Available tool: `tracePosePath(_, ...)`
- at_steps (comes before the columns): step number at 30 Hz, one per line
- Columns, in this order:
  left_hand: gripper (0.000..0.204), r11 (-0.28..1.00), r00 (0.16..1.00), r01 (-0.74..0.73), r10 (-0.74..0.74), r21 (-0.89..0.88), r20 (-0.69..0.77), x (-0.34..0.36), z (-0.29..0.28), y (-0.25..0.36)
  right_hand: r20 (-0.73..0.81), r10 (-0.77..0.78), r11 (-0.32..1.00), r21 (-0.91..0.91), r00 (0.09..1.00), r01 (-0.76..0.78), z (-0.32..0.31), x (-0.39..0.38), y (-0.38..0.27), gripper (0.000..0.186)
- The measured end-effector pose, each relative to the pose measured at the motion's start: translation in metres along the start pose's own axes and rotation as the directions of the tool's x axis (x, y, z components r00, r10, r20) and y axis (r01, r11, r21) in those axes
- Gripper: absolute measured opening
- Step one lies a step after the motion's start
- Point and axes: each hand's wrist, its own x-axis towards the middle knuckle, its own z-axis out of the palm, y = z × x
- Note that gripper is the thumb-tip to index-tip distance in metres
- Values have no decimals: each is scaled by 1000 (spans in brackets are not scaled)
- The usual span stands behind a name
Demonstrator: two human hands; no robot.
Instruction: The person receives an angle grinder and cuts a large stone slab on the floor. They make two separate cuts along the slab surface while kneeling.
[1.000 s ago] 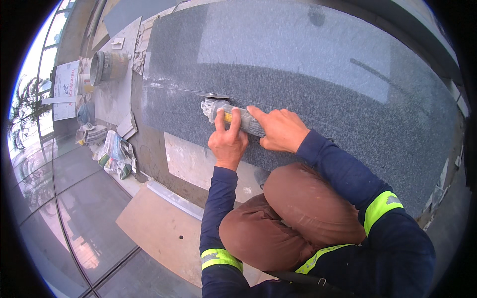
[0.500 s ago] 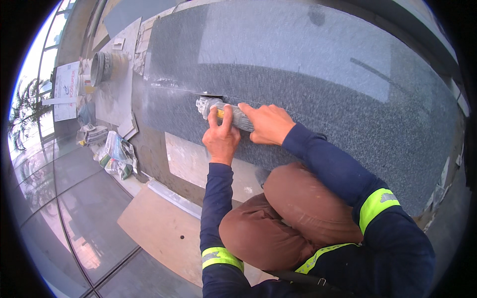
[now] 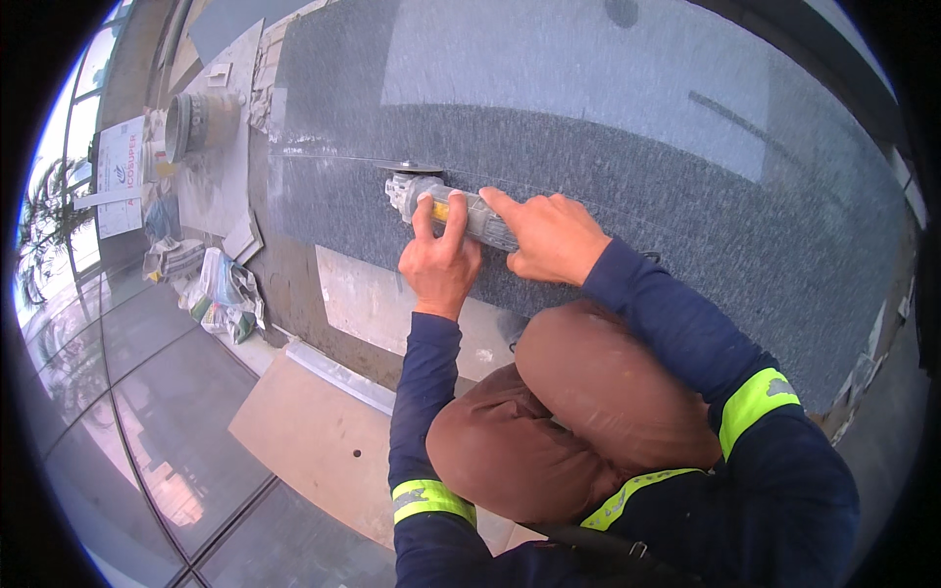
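Observation:
A dusty grey angle grinder (image 3: 477,218) lies across the speckled dark stone slab (image 3: 608,137). My left hand (image 3: 439,263) curls round its front body from the near side, fingers over the top beside a yellow patch. From the right, my right hand (image 3: 554,233) wraps the rear body with the index finger stretched along it. At the grinder's far side the thin disc (image 3: 412,168) stands at a thin pale line (image 3: 319,157) running along the slab. Whether the disc touches the stone, I cannot tell.
A dusty bucket (image 3: 201,125) stands at the far left near a white printed box (image 3: 121,176). Crumpled plastic bags (image 3: 227,294) lie below it. A tan board (image 3: 314,441) and a pale metal strip (image 3: 341,380) lie left of my knees, beside shiny floor tiles (image 3: 186,412).
The grinder has tipped a little, so more of the disc's face shows. Both hands keep their hold. The whole view has shifted slightly.

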Motion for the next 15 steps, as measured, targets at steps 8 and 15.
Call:
tracePosePath(8, 78, 999, 997, 22, -24, 29, 72, -4, -5, 6, 11, 24, 1000, -3, 1000, -24, -6, -11, -1, 89)
tracePosePath(15, 74, 999, 998, 27, -28, 22, 57, -5, 2, 4, -30, -2, 1000, 0, 1000, 2, 1, -7, 4, 88)
